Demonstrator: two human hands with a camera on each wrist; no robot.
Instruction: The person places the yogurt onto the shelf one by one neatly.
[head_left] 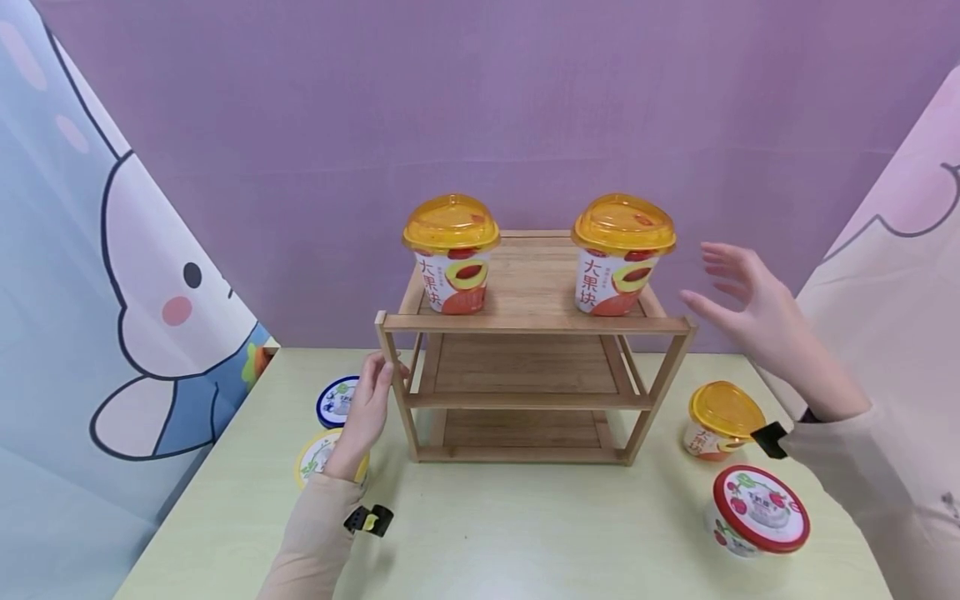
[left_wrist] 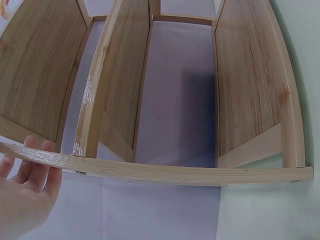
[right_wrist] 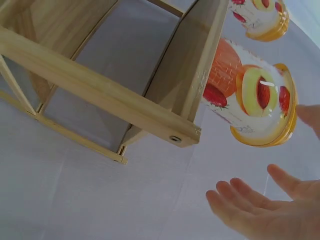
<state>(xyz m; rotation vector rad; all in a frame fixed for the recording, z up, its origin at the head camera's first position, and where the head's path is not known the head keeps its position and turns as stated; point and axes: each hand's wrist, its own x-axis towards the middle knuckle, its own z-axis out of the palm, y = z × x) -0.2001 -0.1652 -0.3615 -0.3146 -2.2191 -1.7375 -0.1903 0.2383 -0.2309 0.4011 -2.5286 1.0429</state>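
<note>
Progress looks partial: two white fruit-printed cups with domed orange lids point(head_left: 459, 287) stand atop three-tier wooden rack point(head_left: 532, 323), four round tubs point(head_left: 759, 510) lidded orange, red, blue, yellow presumably left on pale-green counter point(head_left: 510, 533), left hand point(head_left: 367, 404) gripping rack, right hand point(head_left: 757, 304) empty, fingers point(right_wrist: 285, 181) wide.

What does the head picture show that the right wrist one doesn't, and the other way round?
Only the head view: the left hand, blue-lidded tub, yellow-lidded tub, red-lidded tub and orange-lidded cup on the table.
Only the right wrist view: a small round fastener in the wooden rack.
Both: that rack, the left cup and right cup on its top, and the right hand, holding nothing.
</note>
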